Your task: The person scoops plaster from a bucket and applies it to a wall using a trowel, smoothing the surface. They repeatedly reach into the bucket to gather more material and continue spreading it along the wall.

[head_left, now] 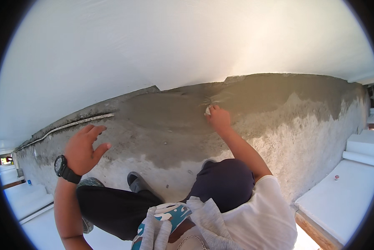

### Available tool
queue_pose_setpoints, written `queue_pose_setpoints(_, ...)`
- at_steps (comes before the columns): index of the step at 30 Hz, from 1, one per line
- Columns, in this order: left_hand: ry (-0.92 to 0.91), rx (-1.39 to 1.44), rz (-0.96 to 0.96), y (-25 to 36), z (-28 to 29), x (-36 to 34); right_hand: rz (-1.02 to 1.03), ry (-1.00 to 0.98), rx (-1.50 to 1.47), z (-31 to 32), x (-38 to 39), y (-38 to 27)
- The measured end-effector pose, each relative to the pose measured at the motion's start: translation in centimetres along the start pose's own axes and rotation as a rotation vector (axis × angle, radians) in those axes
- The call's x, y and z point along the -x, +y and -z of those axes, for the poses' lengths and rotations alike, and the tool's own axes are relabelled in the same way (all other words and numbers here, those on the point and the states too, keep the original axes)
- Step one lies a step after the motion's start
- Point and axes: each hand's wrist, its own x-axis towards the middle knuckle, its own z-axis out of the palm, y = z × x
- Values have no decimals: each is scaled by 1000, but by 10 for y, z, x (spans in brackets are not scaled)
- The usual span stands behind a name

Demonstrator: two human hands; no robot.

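Note:
My right hand reaches forward, its fingers closed round a small whitish object, whose kind I cannot make out. It is held against smooth, wet grey cement spread along the foot of the white wall. My left hand is raised over the surface at the left, fingers apart and holding nothing, with a black watch on its wrist. Close to its fingertips, a thin pale strip runs along the cement's left end.
The white wall rises beyond the cement. A dry, rough grey surface lies nearer me. My sandalled foot rests on it. White steps go down at the right, with a small reddish object on one. More white steps lie at the left.

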Motion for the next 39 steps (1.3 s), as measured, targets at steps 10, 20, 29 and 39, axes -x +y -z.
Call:
queue_pose_setpoints(10,-46,-105,-10,-54,-21,19,13,84,151,7,-27,1)
queue_pose_setpoints(20,-81,235,-13,-103,-39,19,122,144,14,-21,-19,-77)
queue_pose_setpoints(29,-99,317,5,-118,-34,20,132,115,100,-26,-39,-69)
queue_pose_setpoints(39,-133,377,18,-125,-33,17,118,109,-30,-53,-41,-141)
